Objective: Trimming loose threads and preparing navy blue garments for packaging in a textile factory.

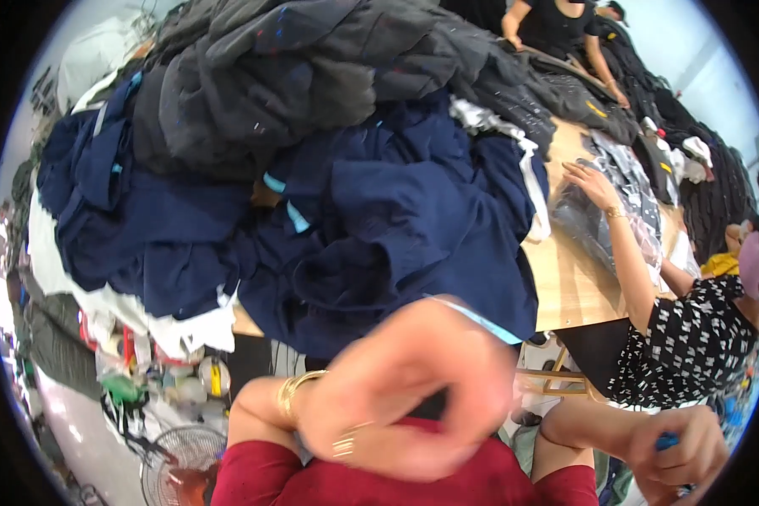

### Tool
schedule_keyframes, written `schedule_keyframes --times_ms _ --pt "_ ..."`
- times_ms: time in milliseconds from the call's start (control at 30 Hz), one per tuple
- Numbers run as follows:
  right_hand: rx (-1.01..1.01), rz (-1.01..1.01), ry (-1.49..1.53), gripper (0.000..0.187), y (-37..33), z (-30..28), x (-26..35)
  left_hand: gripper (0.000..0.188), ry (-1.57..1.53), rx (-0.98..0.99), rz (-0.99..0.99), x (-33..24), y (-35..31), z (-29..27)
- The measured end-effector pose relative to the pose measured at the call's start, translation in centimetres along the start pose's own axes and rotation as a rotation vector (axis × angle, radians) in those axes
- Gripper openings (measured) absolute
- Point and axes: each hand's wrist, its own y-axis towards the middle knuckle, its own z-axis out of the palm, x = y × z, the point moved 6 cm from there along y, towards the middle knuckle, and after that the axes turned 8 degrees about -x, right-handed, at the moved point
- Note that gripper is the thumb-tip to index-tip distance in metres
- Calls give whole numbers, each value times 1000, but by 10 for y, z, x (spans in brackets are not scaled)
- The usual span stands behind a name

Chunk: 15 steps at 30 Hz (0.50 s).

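Note:
My left hand [405, 388] is blurred and close to view, with a gold bracelet and ring. Its fingers curl round to the thumb in a loop; what they pinch, if anything, cannot be made out. Behind it a navy garment [430, 219] lies crumpled at the table's near edge. A light blue strip [485, 320] runs along the cloth beside my knuckles. Off to the lower right, away from the cloth, my right hand [679, 455] is closed round a small blue object [667, 441], mostly hidden by the fingers.
Dark grey garments [270, 84] are heaped behind the navy ones. On the right, a co-worker's hand [594, 185] rests by clear plastic bags [594, 223] on the wooden table [565, 287]. Another person [557, 34] handles dark clothes at the back. A floor fan [181, 468] stands lower left.

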Motion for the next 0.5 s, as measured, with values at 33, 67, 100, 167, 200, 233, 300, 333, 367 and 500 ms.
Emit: schedule_keyframes --times_ms 33,67,100,167,200,233,300,333,367,500 --pt "40 24 12 10 -6 4 -2 16 -54 109 19 -7 0 7" --pt "-9 28 210 7 -12 10 -26 6 18 135 78 -39 -15 24" --pt "69 144 233 8 -17 13 -30 7 -42 390 95 -40 -14 30" --pt "110 194 301 11 -14 25 -33 13 95 452 220 -47 -7 49" --pt "115 180 294 11 -10 25 -30 14 190 357 201 -52 -6 57" --pt "137 165 272 12 -8 27 -26 14 191 371 198 -52 -8 60" --pt "163 143 221 14 -7 28 -24 16 269 421 219 -52 -10 56" --pt "166 139 214 14 -7 28 -23 15 309 436 189 -51 -10 56" --pt "187 138 166 14 -9 27 -22 15 297 441 186 -49 -9 53" --pt "25 -5 -95 17 -19 24 -17 14 596 385 285 -47 -7 39"
